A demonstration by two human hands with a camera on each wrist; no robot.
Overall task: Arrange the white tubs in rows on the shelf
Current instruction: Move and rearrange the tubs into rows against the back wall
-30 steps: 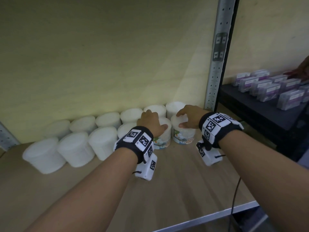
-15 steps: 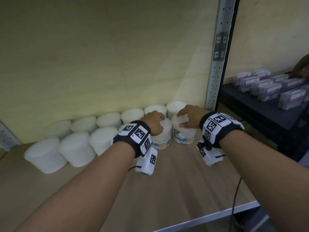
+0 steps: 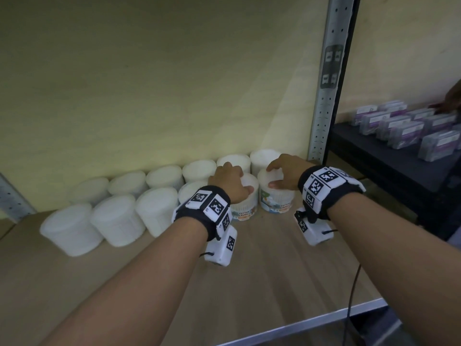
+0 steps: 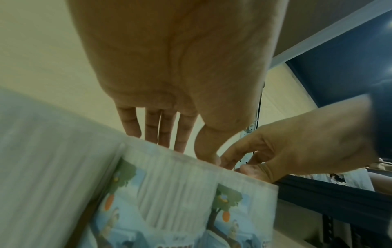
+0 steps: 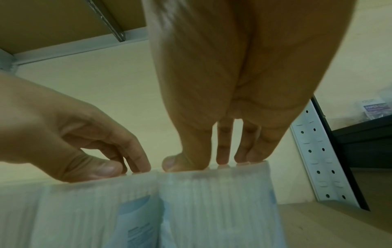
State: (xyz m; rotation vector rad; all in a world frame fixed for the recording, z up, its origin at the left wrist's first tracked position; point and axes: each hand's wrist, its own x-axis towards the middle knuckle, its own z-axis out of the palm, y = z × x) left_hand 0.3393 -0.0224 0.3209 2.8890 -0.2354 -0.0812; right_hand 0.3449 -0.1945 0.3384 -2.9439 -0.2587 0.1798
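White tubs stand in two rows along the back of the wooden shelf (image 3: pixel 274 270). The two rightmost front tubs show "cotton buds" labels. My left hand (image 3: pixel 232 181) grips the lid of the left labelled tub (image 3: pixel 243 211) from above, fingers over the far rim and thumb on the near rim. In the left wrist view, the left hand (image 4: pixel 186 151) sits on that tub (image 4: pixel 169 193). My right hand (image 3: pixel 282 171) grips the neighbouring labelled tub (image 3: pixel 275 203) the same way. The right wrist view shows the right hand (image 5: pixel 203 163) on its tub (image 5: pixel 212 201). Both tubs stand upright, touching.
Plain tubs (image 3: pixel 117 221) fill the front row leftwards; the back row (image 3: pixel 199 169) lines the wall. A perforated metal post (image 3: pixel 326 96) bounds the shelf on the right. Beyond it, a dark shelf (image 3: pixel 374 171) carries purple boxes (image 3: pixel 411 131), and another person's hand (image 3: pixel 454 98) reaches there.
My left hand has slid a little farther back over its tub's lid, and its wrist has swung left. The right hand and its tub have barely moved.
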